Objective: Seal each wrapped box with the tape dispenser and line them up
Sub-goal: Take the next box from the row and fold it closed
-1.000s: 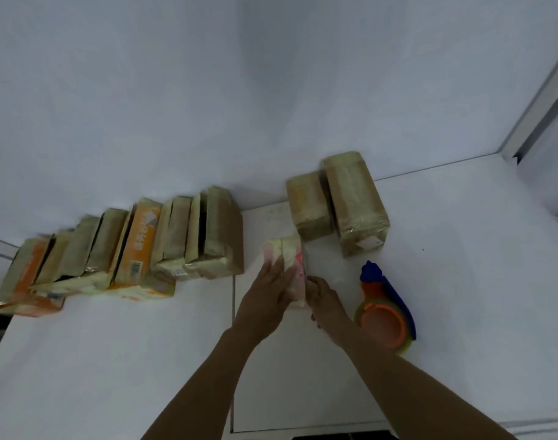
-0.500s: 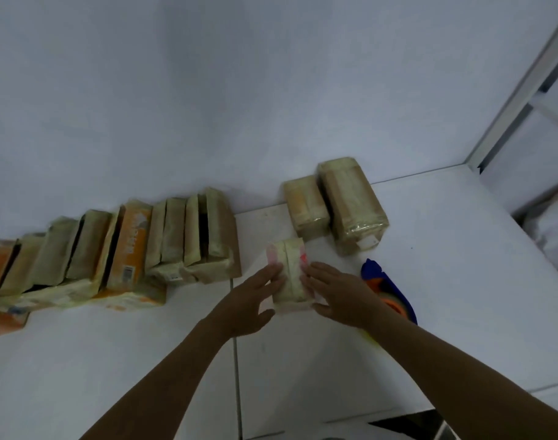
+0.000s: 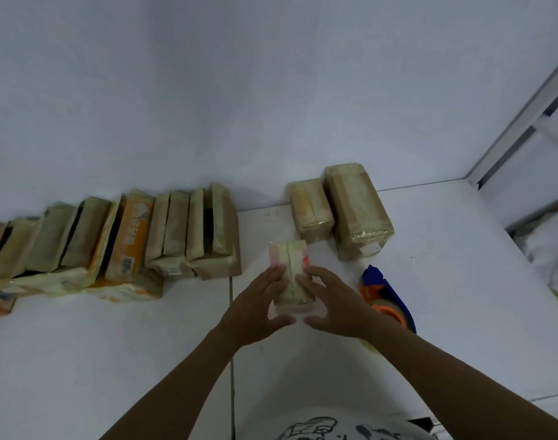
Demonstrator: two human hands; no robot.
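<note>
A small wrapped box (image 3: 289, 265) with pink and red print lies on the white table (image 3: 461, 281) in the middle of the view. My left hand (image 3: 258, 308) lies against its left side with straight fingers. My right hand (image 3: 333, 301) mirrors it on the right side, its fingers flat on the wrap. Both thumbs sit at the box's near end. The blue and orange tape dispenser (image 3: 386, 292) rests on the table just right of my right hand, partly hidden by my wrist.
A row of several wrapped boxes (image 3: 176, 233) leans along the wall at the left. Two larger wrapped boxes (image 3: 357, 208) stand side by side at the back right. A metal frame (image 3: 519, 122) marks the table's right corner.
My hands have slid toward the box's near end and now lie flat on both sides. The camera has tilted, so the scene sits lower in view.
</note>
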